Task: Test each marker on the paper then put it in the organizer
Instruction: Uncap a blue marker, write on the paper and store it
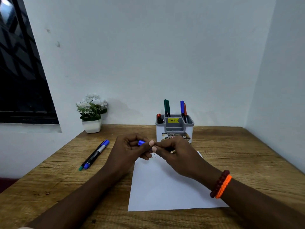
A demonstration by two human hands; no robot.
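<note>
I count one organizer (175, 128) on the worktop (231, 154). In it stand five markers: one red-capped (159, 118) at its left end, two dark green (167, 107) behind its middle, and one blue (182, 108) and one red (185, 111) at its right end. Left of the organizer lie two more markers (94, 154). One blue marker (141, 142) sits between my fingers. In front of the organizer: one sheet of paper (165, 187).

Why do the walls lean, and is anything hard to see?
Head view: the wide lens bends the window and walls outward; soft, even light, faint shadow beside the plant; the blue marker is mostly hidden by both hands' fingers.
</note>
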